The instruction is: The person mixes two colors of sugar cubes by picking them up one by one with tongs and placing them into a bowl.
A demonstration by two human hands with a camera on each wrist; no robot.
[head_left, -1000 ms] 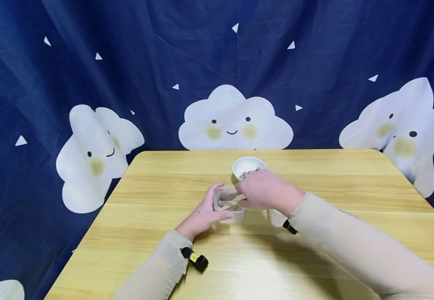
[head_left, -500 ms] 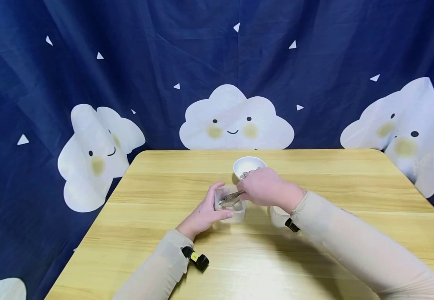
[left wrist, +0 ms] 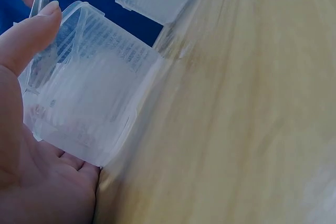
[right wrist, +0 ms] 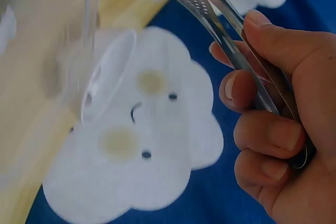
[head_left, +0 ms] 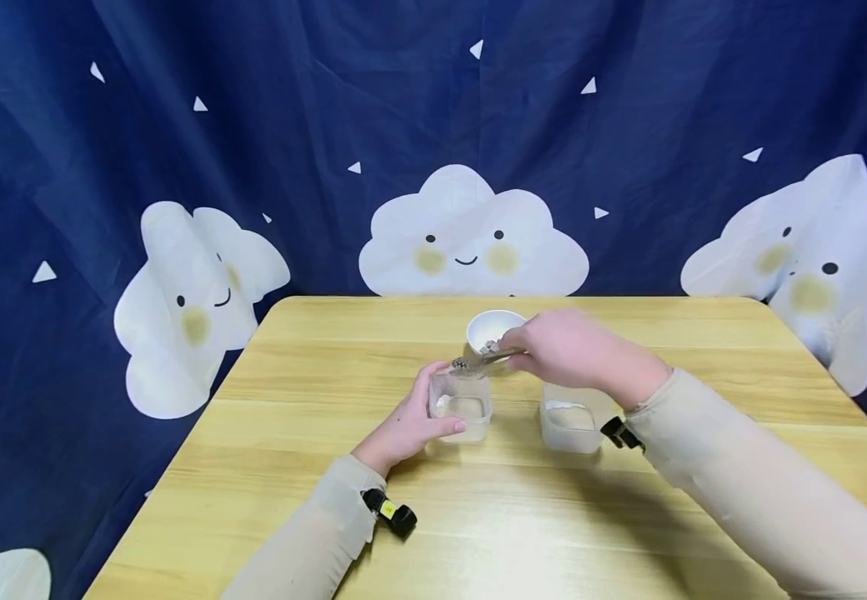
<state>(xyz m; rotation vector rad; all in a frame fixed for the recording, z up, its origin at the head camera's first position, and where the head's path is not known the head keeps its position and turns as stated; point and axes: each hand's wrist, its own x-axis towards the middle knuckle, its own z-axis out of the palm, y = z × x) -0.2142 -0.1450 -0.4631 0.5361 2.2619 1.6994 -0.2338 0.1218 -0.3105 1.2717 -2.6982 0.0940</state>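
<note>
My left hand [head_left: 407,425] holds a clear square plastic container [head_left: 471,429] by its left side, thumb near the front and fingers behind. In the left wrist view the thumb lies at the rim of this container [left wrist: 100,87]. My right hand [head_left: 564,346] grips metal tongs [right wrist: 236,40] with perforated tips. Fingers curl round the handles in the right wrist view. The tongs' tips stand over the back rim of the left container, almost together. Behind them a white bowl [head_left: 489,321] holds small grey pieces [head_left: 489,346], partly hidden by the right hand.
A second clear plastic container [head_left: 572,437] stands to the right, under the right forearm, with something white inside. All stand on a wood-grain table [head_left: 313,358]. A blue curtain [head_left: 418,92] with printed clouds hangs behind the table's far edge.
The right hand has lifted the tongs out of the left container and moved them up, back and right. More of the right container shows. The left hand has kept its hold.
</note>
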